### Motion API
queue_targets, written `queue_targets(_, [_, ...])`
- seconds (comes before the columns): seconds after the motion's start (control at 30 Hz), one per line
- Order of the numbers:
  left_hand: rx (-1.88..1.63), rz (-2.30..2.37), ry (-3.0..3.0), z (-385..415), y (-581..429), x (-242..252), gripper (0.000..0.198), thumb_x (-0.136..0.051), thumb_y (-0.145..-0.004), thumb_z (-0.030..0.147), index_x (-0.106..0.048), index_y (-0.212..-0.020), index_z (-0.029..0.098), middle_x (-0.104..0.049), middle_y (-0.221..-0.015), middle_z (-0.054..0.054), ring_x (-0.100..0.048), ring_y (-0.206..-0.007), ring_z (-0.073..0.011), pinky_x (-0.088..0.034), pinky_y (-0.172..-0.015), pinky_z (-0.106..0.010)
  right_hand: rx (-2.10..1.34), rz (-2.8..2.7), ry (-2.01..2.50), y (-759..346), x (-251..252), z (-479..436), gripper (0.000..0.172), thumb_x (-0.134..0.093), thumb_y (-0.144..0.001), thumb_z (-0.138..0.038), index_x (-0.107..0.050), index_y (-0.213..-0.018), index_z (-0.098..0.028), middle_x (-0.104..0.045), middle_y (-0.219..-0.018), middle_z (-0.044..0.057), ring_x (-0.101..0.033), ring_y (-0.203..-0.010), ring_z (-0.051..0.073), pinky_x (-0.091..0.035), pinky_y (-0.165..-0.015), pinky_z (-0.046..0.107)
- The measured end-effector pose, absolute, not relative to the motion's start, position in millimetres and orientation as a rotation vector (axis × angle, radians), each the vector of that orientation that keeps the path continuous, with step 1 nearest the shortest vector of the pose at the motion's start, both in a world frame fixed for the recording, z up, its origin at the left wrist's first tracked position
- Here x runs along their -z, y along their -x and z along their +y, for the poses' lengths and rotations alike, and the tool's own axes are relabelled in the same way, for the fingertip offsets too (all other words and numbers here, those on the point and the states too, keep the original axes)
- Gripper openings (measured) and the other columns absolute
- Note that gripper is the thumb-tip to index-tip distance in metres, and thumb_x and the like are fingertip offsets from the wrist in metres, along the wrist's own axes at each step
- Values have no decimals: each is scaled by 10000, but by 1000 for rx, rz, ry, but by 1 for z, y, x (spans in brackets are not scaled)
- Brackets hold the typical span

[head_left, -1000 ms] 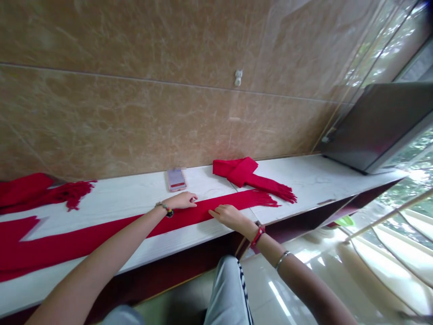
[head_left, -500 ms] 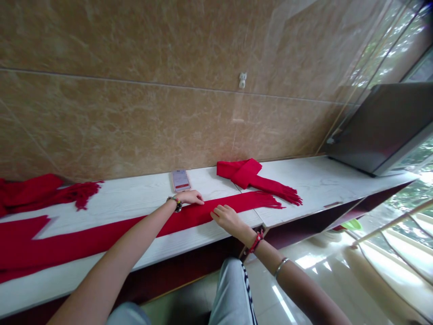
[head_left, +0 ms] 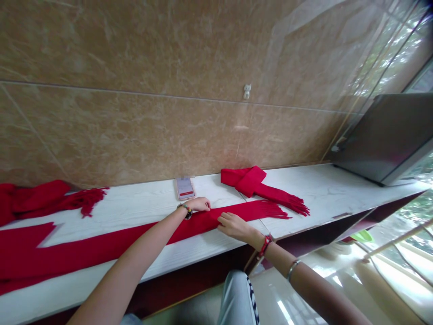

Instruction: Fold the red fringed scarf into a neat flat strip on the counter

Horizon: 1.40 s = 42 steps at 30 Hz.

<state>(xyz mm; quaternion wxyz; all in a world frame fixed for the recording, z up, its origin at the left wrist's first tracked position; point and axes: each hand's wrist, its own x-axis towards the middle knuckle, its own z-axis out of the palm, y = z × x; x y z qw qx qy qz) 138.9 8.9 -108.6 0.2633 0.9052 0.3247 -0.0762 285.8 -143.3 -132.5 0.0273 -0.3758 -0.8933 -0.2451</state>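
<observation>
A long red scarf (head_left: 111, 243) lies stretched along the white counter (head_left: 128, 198), its fringe toward the right. My left hand (head_left: 200, 204) is closed on the scarf's far edge, wearing a beaded bracelet. Opposite it, on the near edge, my right hand (head_left: 233, 225) pinches the same scarf, and the cloth bulges slightly between the two. Behind the fringe sits a folded red scarf (head_left: 250, 180) with one fringed end trailing right. Another bunched red scarf (head_left: 43, 198) rests at the far left.
A phone (head_left: 185, 188) lies behind my left hand, near the tiled wall (head_left: 135, 131). A large dark grey box-shaped object (head_left: 389, 135) stands at the counter's right end. Open shelves (head_left: 304, 237) run below the counter top. A small white figure (head_left: 247, 91) is on the wall.
The view has shifted, so everything sits slightly lower and further right. Between my hands the scarf's cloth is now raised a little. Both hands stay at its edges.
</observation>
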Motion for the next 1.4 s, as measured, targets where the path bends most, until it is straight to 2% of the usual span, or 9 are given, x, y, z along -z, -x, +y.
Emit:
queue_targets(0.2, [212,839,-2389,19,-143,111,232,-534,-694,282,-667,-802,126,-650,-722,-5,-520,-640,-125,-353,-567,-196,700,-2579,1432,-273,142,-145,127,-427,-864,-120,-534,-807,-158,-541,-760,48,-486,-720,175,-388,-604,294])
queue_targets(0.37, [162,861,-2275,27,-140,118,208,-531,-666,247,-663,-771,127,-635,-690,8,-509,-625,-119,-341,-552,-191,631,-2479,1633,-260,142,-147,145,-435,-862,-121,-510,-979,-163,-546,-776,48,-505,-687,173,-391,-549,281])
queue_targets(0.53, [87,907,-2132,29,-130,120,235,-572,-631,286,-659,-785,133,-598,-618,16,-477,-582,-120,-315,-521,-201,586,-2488,1695,-253,138,-147,128,-434,-856,-120,-520,-944,-158,-555,-810,63,-523,-701,176,-406,-549,279])
queue_targets(0.67, [43,917,-1999,28,-119,114,305,-598,-619,327,-647,-859,146,-574,-618,19,-471,-594,-119,-320,-524,-199,600,-2457,1722,-247,133,-149,185,-429,-851,-113,-523,-1008,-145,-570,-812,76,-535,-726,189,-421,-585,290])
queue_targets(0.83, [-78,873,-1869,21,-112,100,323,-617,-617,310,-628,-909,170,-600,-762,6,-510,-726,-128,-362,-594,-193,646,-2434,1764,-244,122,-150,324,-397,-854,-113,-479,-1167,-113,-582,-823,108,-547,-748,211,-435,-623,313])
queue_targets(1.0, [-249,780,-1769,14,-126,84,325,-624,-632,245,-613,-942,147,-606,-760,-1,-525,-704,-119,-373,-603,-198,570,-2386,1811,-254,106,-151,433,-366,-859,-115,-405,-1284,-185,-588,-807,94,-558,-725,193,-433,-644,293])
queue_targets(1.13, [-366,709,-1683,12,-146,73,283,-635,-658,210,-609,-932,141,-619,-757,-7,-545,-681,-108,-396,-620,-204,414,-2197,1851,-268,99,-153,453,-361,-846,-97,-439,-1275,-223,-601,-815,70,-564,-680,159,-422,-598,240])
queue_targets(1.23, [-412,673,-1627,12,-165,65,250,-644,-685,199,-610,-926,141,-629,-750,-15,-562,-672,-106,-419,-640,-217,258,-2018,1792,-282,96,-154,439,-335,-843,-86,-491,-1238,-197,-612,-802,65,-563,-646,141,-423,-572,221])
queue_targets(1.4, [-424,623,-1590,6,-209,57,202,-658,-704,170,-625,-900,135,-648,-768,-30,-586,-685,-103,-445,-693,-237,170,-1739,1600,-315,95,-161,411,-332,-814,-82,-590,-1124,-160,-649,-815,74,-579,-657,138,-451,-613,235])
